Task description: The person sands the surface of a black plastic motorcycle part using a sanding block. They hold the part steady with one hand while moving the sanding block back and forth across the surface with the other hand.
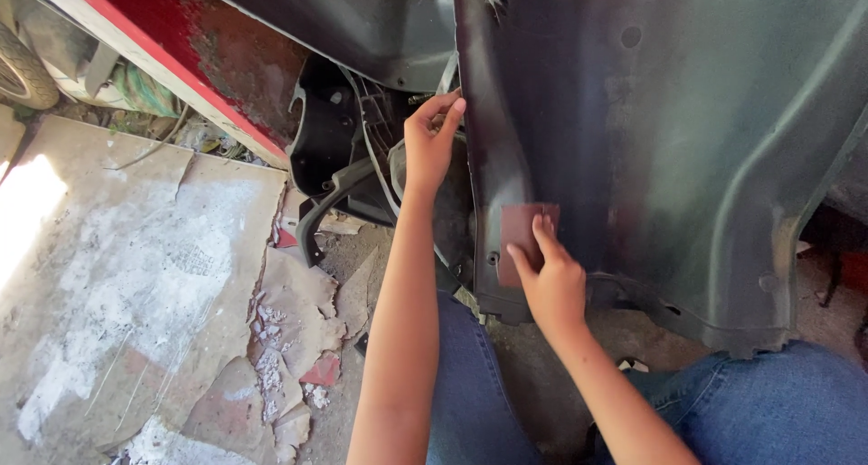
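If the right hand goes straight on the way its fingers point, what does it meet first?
The right hand points up along the dark panel. Its fingers already press the reddish-brown sanding sheet; beyond it only bare panel shows, though depth is unclear.
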